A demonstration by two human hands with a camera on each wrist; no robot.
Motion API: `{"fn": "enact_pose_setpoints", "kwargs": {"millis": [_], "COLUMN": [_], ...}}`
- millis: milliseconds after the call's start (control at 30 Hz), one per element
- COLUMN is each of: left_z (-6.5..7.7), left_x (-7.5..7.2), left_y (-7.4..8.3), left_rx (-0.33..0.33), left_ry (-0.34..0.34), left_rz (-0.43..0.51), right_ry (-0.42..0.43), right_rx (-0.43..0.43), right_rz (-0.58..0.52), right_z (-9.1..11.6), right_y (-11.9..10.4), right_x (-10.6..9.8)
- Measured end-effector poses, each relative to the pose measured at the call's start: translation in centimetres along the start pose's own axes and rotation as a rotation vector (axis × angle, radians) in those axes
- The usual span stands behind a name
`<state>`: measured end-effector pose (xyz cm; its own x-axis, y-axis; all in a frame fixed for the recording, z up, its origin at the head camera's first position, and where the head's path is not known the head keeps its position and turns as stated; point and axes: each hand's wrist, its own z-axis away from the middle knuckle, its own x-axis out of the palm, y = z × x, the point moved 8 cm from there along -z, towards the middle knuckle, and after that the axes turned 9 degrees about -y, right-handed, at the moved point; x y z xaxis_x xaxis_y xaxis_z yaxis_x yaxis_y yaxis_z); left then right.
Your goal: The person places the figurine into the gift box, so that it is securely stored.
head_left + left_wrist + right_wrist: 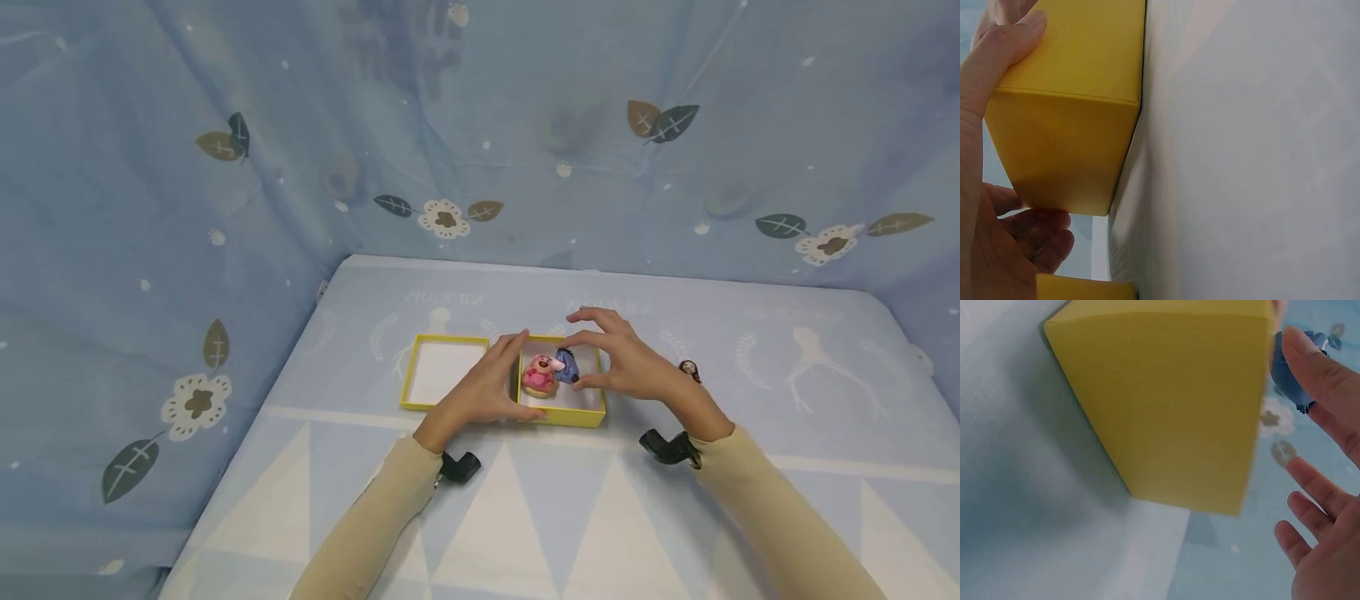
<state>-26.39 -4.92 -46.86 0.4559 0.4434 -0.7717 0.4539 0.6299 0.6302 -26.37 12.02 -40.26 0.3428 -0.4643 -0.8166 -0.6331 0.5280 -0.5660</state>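
Mid-frame, the left hand (483,392) grips the yellow box (570,417), presumably steadying it, while the right hand (633,367) pinches the Eeyore figurine (567,367) above.

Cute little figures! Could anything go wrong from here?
Possibly. The right grip merely pinches the blue figure above the yellow box, so it might slip. Lowered carelessly, it could knock the pink figure inside. And the small dark-haired figure lies close beside the right wrist, so a sweep of that arm might bump it.
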Motion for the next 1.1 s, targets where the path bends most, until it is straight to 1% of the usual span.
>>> {"fn": "enact_pose_setpoints", "kwargs": {"millis": [167, 367, 533, 633, 867, 967, 1100], "left_z": [0.0, 0.0, -0.1, -0.2, 0.0, 0.0, 0.1], "left_x": [0.1, -0.1, -0.2, -0.1, 0.0, -0.1, -0.1], "left_y": [0.0, 0.1, 0.2, 0.4, 0.3, 0.3, 0.2], "left_rx": [0.000, 0.003, 0.017, 0.028, 0.033, 0.030, 0.024], "left_ry": [-0.008, -0.011, -0.011, -0.013, -0.011, -0.006, -0.004], "left_rz": [0.007, -0.002, -0.011, -0.024, -0.033, -0.033, -0.035], "right_ry": [-0.055, -0.098, -0.131, -0.154, -0.187, -0.223, -0.273], "right_rx": [-0.017, -0.048, -0.055, -0.040, -0.018, -0.001, 0.025], "right_rz": [0.003, 0.003, -0.042, -0.065, -0.052, -0.052, -0.085], "right_z": [-1.4, -2.2, -2.6, -2.8, -3.0, -3.2, -3.4], "right_y": [0.0, -0.3, -0.5, -0.4, -0.2, -0.2, -0.3], "right_x": [1.5, 2.4, 3.1, 3.7, 4.2, 4.3, 4.4]}}
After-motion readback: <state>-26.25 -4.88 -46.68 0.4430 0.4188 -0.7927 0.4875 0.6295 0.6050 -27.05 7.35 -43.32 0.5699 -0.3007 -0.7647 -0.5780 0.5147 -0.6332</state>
